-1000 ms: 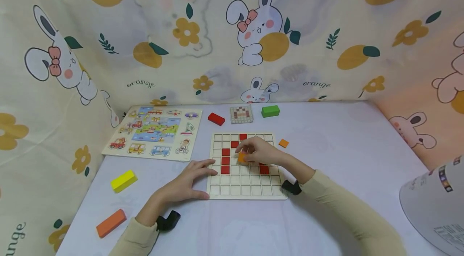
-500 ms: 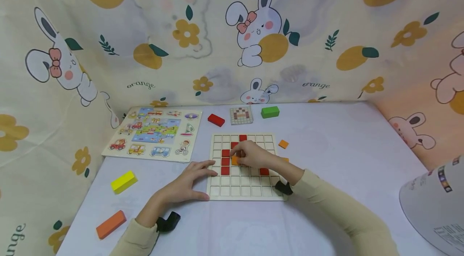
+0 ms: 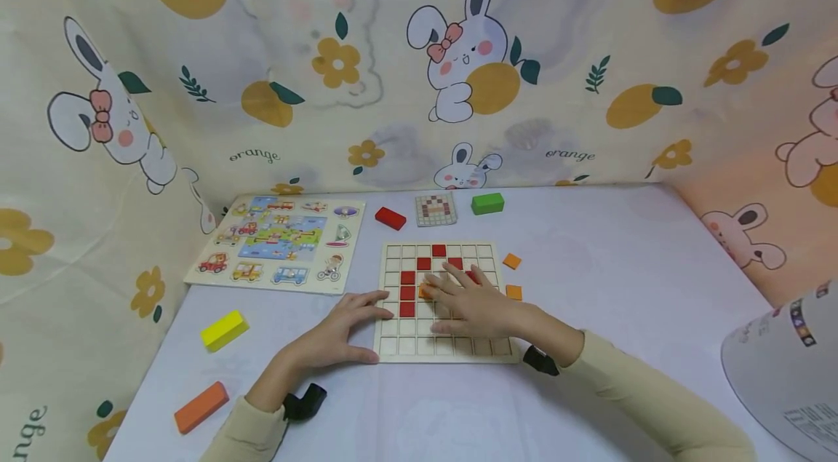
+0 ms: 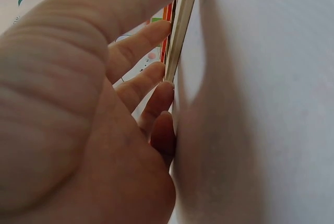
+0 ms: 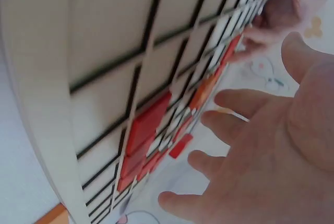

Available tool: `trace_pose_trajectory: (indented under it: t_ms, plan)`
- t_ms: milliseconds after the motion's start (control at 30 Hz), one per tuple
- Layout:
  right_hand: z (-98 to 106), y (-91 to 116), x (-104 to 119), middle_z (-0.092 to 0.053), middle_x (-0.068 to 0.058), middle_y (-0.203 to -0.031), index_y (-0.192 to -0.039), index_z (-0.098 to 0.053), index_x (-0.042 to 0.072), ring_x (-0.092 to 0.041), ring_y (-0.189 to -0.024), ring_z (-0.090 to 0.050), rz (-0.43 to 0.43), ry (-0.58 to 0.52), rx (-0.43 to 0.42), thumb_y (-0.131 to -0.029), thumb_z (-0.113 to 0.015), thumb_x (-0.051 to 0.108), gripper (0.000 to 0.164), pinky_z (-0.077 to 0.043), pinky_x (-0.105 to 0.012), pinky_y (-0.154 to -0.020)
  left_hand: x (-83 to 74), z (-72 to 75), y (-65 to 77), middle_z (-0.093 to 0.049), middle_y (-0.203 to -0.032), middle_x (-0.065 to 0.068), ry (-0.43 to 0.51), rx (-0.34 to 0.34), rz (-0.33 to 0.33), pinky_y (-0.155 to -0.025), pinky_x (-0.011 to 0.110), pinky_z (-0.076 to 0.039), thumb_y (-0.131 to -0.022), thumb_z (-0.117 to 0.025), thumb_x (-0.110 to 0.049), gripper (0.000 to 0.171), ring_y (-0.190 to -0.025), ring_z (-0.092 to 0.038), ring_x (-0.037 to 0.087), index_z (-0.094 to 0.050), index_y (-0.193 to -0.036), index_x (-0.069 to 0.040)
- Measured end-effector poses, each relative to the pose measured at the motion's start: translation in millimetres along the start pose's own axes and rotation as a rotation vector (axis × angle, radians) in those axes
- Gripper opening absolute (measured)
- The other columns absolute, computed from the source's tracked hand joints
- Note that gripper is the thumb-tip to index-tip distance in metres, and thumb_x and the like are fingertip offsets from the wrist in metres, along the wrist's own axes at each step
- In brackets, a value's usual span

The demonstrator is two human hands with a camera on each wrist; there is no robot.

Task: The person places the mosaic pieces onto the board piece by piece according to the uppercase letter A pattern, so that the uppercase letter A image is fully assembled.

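Observation:
A cream gridded board (image 3: 406, 345) lies on the white table with red tiles (image 3: 407, 293) set in several of its cells. One orange tile (image 3: 424, 292) sits in a cell beside the left red column, partly behind fingertips. Over the board's middle, my right hand (image 3: 481, 304) is spread with straight fingers, its index fingertip close to that orange tile. The right wrist view shows that palm (image 5: 276, 151) holding nothing. My left hand (image 3: 340, 327) rests against the board's left edge, fingertips on the rim and thumb near the lower left corner.
Two loose orange tiles (image 3: 513, 260) lie right of the board. Behind it are a red block (image 3: 390, 218), a small pattern card (image 3: 436, 209) and a green block (image 3: 487, 204). A picture puzzle (image 3: 340, 276), yellow block (image 3: 225, 330) and orange block (image 3: 201, 407) lie left; a white cylinder (image 3: 782, 367) stands right.
My right hand has carried the orange tile left into a cell, let go of it, and spread its fingers while shifting back to the right. My left hand has stayed in place.

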State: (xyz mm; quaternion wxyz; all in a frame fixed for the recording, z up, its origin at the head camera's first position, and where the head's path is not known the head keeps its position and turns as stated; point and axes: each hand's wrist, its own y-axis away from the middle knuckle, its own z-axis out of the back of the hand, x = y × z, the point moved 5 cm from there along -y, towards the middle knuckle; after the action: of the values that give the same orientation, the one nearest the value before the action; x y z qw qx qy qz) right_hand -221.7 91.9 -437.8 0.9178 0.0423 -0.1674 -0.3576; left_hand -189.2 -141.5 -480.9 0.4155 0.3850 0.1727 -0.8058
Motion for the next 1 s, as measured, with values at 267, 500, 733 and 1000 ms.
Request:
trace_pose_trajectory:
  t_ms: [267, 500, 733, 1000]
  plan:
    - [-10, 3, 6, -0.022, -0.002, -0.165, -0.155, -0.036, 0.013, -0.036, -0.151, -0.008, 0.03, 0.013, 0.039, -0.1, -0.049, 0.054, 0.07, -0.007, -0.069, -0.112, 1.6, 0.6, 0.8, -0.031, -0.16, -0.003, -0.003, -0.005, 0.004, -0.111, 0.06, -0.023, -0.078, -0.083, -0.039, 0.061, -0.139, -0.027, 0.024, -0.06, -0.134, -0.026]
    - [13, 14, -41, -0.028, -0.018, -0.16, -0.15, -0.042, 0.003, -0.044, -0.147, -0.018, -0.024, -0.302, -0.138, -0.099, -0.062, 0.029, 0.06, -0.017, -0.068, -0.111, 1.7, 0.2, 0.3, -0.03, -0.16, -0.005, 0.005, -0.003, 0.004, -0.111, 0.059, -0.025, -0.078, -0.083, -0.04, 0.061, -0.139, -0.026, 0.023, -0.06, -0.133, -0.029]
    - [28, 40, -139, -0.059, -0.026, -0.129, -0.129, -0.058, -0.008, -0.042, -0.118, -0.054, -0.263, -0.608, -0.426, -0.088, -0.068, -0.005, 0.042, -0.042, -0.056, -0.1, 3.0, -0.4, -1.0, -0.03, -0.16, -0.006, 0.003, -0.004, -0.001, -0.11, 0.059, -0.025, -0.078, -0.083, -0.041, 0.06, -0.139, -0.027, 0.022, -0.06, -0.133, -0.03]
    - [22, 40, -166, -0.064, -0.02, -0.112, -0.116, -0.065, -0.005, -0.033, -0.1, -0.055, -0.335, -0.582, -0.379, -0.086, -0.073, 0.001, 0.032, -0.044, -0.045, -0.089, 2.2, -0.6, -0.4, -0.03, -0.16, -0.005, 0.012, -0.005, 0.001, -0.11, 0.059, -0.025, -0.078, -0.083, -0.041, 0.061, -0.138, -0.027, 0.023, -0.06, -0.133, -0.03]
